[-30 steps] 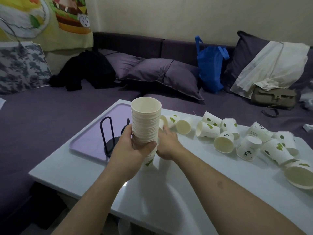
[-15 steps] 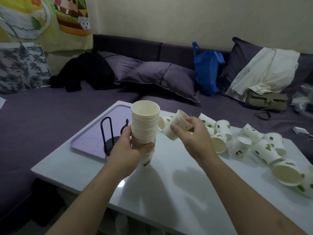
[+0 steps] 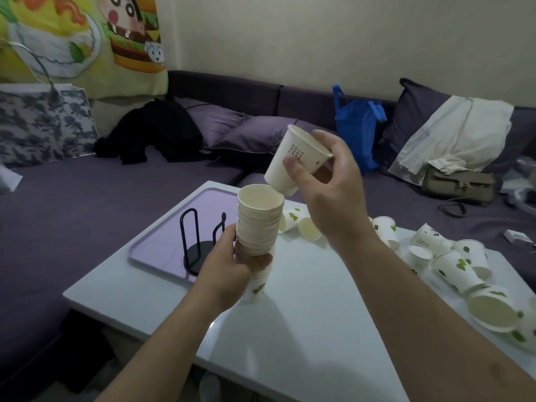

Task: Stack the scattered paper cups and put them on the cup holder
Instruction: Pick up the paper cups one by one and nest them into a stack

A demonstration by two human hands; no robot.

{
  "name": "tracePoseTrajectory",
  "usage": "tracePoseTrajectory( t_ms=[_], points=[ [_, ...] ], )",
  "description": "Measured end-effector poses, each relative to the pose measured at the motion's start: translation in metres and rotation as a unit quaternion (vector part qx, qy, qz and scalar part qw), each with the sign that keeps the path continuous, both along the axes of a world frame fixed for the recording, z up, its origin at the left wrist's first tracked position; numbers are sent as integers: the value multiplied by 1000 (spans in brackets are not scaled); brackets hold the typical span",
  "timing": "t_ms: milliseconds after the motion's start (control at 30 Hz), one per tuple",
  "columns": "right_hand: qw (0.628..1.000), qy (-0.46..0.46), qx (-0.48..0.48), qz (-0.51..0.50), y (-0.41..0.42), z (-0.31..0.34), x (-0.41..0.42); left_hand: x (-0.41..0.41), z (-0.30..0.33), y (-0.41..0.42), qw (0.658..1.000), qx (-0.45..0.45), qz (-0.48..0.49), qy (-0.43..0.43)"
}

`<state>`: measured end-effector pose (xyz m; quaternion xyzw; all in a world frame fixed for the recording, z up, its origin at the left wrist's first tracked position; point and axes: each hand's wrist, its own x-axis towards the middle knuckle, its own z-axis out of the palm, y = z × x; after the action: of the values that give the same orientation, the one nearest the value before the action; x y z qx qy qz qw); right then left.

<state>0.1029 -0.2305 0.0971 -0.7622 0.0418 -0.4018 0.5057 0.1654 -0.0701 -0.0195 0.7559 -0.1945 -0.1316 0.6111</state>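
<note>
My right hand, which a second ago reached among the loose cups on the counter and half a second ago had one lifted just clear of them, now holds that single cup above and to the 2 o'clock side of the stack. Thumb and fingers pinch its wall near the base. The base corner sits just beside the stack's top rim; whether they touch I cannot tell.

My left hand grips the stack around its lower half, as in both earlier views, with the stack's foot at or just above the counter.

Meaning for the task: one more cup has left the scatter and is, I judge, about to be nested. The stacking step is under way, and the holder step is not yet begun.

Orientation: the single cup's long axis is tilted, mouth toward 11 o'clock and upward, base toward 5 o'clock and down at the stack. The stack's long axis is close to upright, mouth up. I judge the cup must be rolled upright and centred before its base will enter.

The cup holder, black wire, stands on the lilac tray at 9 o'clock of the stack, bearing nothing. The scattered cups lie mostly on their sides from 3 to 4 o'clock, with a few just behind the stack.
</note>
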Motion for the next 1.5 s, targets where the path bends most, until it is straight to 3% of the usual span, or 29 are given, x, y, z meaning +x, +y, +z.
tracePoseTrajectory(
  t_ms=[233, 400, 467, 533, 600, 733, 867, 1067, 1233, 1367, 1500],
  points=[
    [985, 128, -96, 65, 12, -28, 15, 0, 1, -3, 1000, 5, 1, -11],
    [974, 155, 20, 163, 1, -45, 10, 2, -2, -2, 1000, -7, 3, -16],
    [983, 139, 51, 111, -7, -57, 13, 1, -1, -2, 1000, -14, -1, -23],
    [986, 168, 0, -8, -19, -78, 23, 1, 0, -3, 1000, -19, 3, -24],
    [957, 254, -126, -67, -31, -99, 35, 2, 0, -5, 999, -28, 14, -22],
    [850, 422, -308, -72, -45, -127, 61, 5, -3, -9, 999, -31, 25, -30],
    [794, 475, -369, -89, -52, -138, 89, 10, -8, -13, 999, -30, 28, -34],
    [750, 516, -403, -94, -59, -149, 117, 13, -11, -15, 999, -27, 30, -33],
    [769, 487, -402, -95, -55, -144, 111, 13, -10, -14, 999, -19, 33, -33],
    [856, 369, -349, -98, -53, -132, 89, 12, -8, -13, 999, -20, 29, -31],
    [939, 240, -213, -123, -49, -111, 52, 10, -7, -10, 999, -14, 23, -22]
  ],
)
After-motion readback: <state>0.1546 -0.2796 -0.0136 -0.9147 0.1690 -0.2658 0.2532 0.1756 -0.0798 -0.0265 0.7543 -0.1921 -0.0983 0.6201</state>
